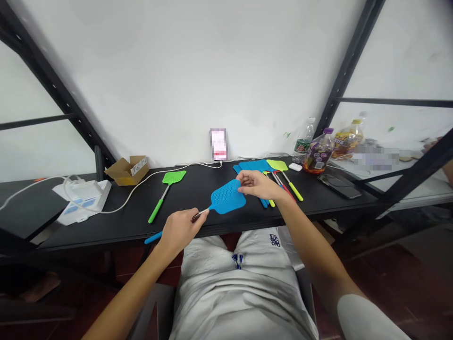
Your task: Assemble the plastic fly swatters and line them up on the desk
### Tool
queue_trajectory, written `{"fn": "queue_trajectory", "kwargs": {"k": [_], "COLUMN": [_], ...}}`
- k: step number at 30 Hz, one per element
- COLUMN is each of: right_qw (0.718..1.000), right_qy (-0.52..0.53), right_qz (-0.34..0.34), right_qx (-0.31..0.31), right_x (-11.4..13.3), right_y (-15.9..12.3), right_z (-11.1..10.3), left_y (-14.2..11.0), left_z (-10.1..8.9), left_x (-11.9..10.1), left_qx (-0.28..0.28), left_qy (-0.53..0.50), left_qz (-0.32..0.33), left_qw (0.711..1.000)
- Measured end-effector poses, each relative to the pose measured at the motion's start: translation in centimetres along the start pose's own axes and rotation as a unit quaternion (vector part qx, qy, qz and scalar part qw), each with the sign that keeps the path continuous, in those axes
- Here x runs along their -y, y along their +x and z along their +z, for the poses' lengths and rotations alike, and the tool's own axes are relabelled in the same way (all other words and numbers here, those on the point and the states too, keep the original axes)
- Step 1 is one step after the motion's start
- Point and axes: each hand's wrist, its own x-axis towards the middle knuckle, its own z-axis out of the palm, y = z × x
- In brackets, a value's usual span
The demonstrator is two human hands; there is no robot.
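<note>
Both hands hold one blue fly swatter [226, 198] just above the black table's [212, 224] front edge. My left hand [180, 229] is closed round its thin metal shaft, and the blue handle end [153, 237] sticks out to the left below it. My right hand [258, 184] pinches the far right edge of the blue mesh head. A green fly swatter [168, 189] lies flat on the table to the left. Behind my right hand lies a pile of swatters [272, 172] with blue and yellow-green heads and red, yellow and blue handles.
A phone [218, 144] leans on the white wall, its white cable running left to a white box [83, 200]. A small cardboard box [126, 170] sits at back left. Bottles [318, 153], a white case [295, 166] and a dark phone [339, 185] stand at right. Black shelf posts flank the table.
</note>
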Motion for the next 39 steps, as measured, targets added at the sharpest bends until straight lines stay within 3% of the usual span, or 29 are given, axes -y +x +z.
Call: {"fn": "queue_trajectory", "kwargs": {"k": [3,6,8,11,15,22,26,29,32,34,39], "right_qw": [0.997,0.986,0.979,0.967,0.918,0.867,0.869,0.932,0.98,0.979,0.943], "right_qy": [-0.065,-0.141,-0.163,-0.209,-0.338,-0.431,-0.445,-0.353,-0.184,-0.15,-0.265], "right_qz": [-0.043,-0.033,-0.009,0.068,0.165,0.206,0.168,0.056,-0.018,-0.05,-0.124], "right_qx": [-0.014,-0.08,-0.123,-0.13,-0.129,-0.144,-0.14,-0.064,0.078,0.13,0.161], "right_x": [0.2,-0.4,-1.2,-2.5,-3.7,-4.3,-2.9,-0.8,1.8,3.4,5.3], "right_y": [-0.2,0.0,0.4,1.0,1.6,1.8,1.6,0.8,-0.4,-1.1,-1.6], "right_z": [0.0,-0.2,-0.3,-0.3,0.3,2.1,2.7,3.1,4.2,5.3,7.5], "left_y": [0.2,0.2,0.3,0.2,0.1,-0.4,-0.8,-1.1,-1.2,-1.2,-1.4], "left_z": [-0.1,-0.1,0.0,0.2,0.3,-0.9,-2.0,-2.5,-2.5,-2.6,-2.9], "left_x": [0.0,0.1,0.0,-0.1,-0.1,-1.4,-2.4,-2.7,-2.9,-3.1,-3.5], "left_qx": [0.001,-0.005,-0.003,0.005,0.0,-0.037,-0.013,0.026,0.052,0.058,0.078], "left_qy": [-0.031,-0.059,-0.069,-0.078,-0.089,-0.153,-0.217,-0.25,-0.26,-0.255,-0.248], "left_qz": [-0.028,-0.047,-0.049,-0.043,-0.029,0.015,-0.001,-0.008,-0.003,0.006,0.05], "left_qw": [0.999,0.997,0.996,0.996,0.996,0.988,0.976,0.968,0.964,0.965,0.964]}}
